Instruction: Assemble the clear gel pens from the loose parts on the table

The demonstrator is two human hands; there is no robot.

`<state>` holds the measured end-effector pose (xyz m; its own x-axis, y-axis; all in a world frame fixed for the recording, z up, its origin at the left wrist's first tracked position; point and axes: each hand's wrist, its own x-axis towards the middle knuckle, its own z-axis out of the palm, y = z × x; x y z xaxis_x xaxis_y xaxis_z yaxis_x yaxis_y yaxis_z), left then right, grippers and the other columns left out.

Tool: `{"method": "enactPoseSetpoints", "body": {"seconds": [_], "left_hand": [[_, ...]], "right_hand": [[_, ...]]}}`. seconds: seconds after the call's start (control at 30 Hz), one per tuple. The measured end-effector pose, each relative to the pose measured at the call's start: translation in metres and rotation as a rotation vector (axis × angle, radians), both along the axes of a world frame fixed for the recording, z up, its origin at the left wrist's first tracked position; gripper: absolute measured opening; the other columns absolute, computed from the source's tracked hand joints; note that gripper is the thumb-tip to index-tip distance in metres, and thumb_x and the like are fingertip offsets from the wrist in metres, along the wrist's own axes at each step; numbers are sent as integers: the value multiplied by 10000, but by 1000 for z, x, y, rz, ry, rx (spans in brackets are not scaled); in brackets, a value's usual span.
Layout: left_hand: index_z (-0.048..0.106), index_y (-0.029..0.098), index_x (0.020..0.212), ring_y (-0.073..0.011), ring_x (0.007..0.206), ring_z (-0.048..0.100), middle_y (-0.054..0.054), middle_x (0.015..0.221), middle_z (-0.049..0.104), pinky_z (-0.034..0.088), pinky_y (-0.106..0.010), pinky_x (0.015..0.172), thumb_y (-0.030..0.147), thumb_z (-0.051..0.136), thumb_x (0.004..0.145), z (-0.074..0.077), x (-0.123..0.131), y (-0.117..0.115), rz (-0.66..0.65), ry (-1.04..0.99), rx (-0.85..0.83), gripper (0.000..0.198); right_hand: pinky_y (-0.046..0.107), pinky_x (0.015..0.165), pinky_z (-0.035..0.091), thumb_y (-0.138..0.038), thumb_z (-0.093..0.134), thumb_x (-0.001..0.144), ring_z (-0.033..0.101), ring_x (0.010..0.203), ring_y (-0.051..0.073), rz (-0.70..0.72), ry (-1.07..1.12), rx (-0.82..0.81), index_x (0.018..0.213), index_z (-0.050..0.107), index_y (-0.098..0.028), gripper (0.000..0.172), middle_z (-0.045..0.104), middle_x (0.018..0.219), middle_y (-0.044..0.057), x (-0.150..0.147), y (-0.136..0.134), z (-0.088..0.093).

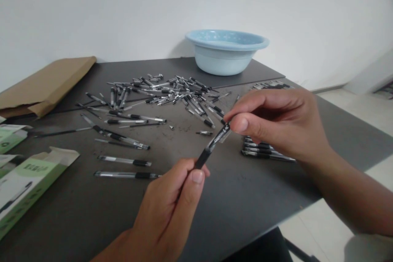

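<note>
My left hand [172, 204] pinches a pen [203, 158] by its black grip, thumb on top. The pen slants up to the right, its clear tip end meeting a black pen cap [221, 134] with white lettering. My right hand [276, 118] holds that cap between thumb and fingertips. Whether the cap is fully seated on the pen, I cannot tell. Just left of my left hand lie two loose pens, the nearer one [125, 175] parallel to the other [124, 160]. Under my right hand is a row of capped pens [267, 153], partly hidden by it.
A heap of pens and pen parts [175, 92] covers the middle of the dark table [245, 208]. Behind it stands a light blue basin [224, 59]. At left are a brown paper envelope [58, 77] and green-and-white boxes [33, 188]. The table's edge runs along the right.
</note>
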<state>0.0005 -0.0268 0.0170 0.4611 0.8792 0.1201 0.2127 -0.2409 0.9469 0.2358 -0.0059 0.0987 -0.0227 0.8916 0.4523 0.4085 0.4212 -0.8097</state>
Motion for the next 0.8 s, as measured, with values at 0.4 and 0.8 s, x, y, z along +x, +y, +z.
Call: {"method": "enactPoseSetpoints", "body": {"seconds": [0.4, 0.8], "left_hand": [[620, 260, 1105, -98, 466, 433, 91, 553, 418, 356, -240, 487, 419, 407, 1144, -7, -5, 0, 17, 56, 78, 268], [622, 254, 1088, -91, 428, 425, 101, 533, 414, 359, -236, 460, 443, 398, 1139, -1, 0, 0, 13, 89, 124, 298]], "right_hand": [[238, 463, 431, -484, 915, 768, 624, 628, 144, 16, 40, 63, 793, 864, -247, 244, 688, 631, 14, 3, 3, 0], [247, 474, 423, -431, 939, 756, 609, 611, 132, 35, 47, 5, 761, 847, -238, 213, 730, 691, 11, 2, 2, -2]]}}
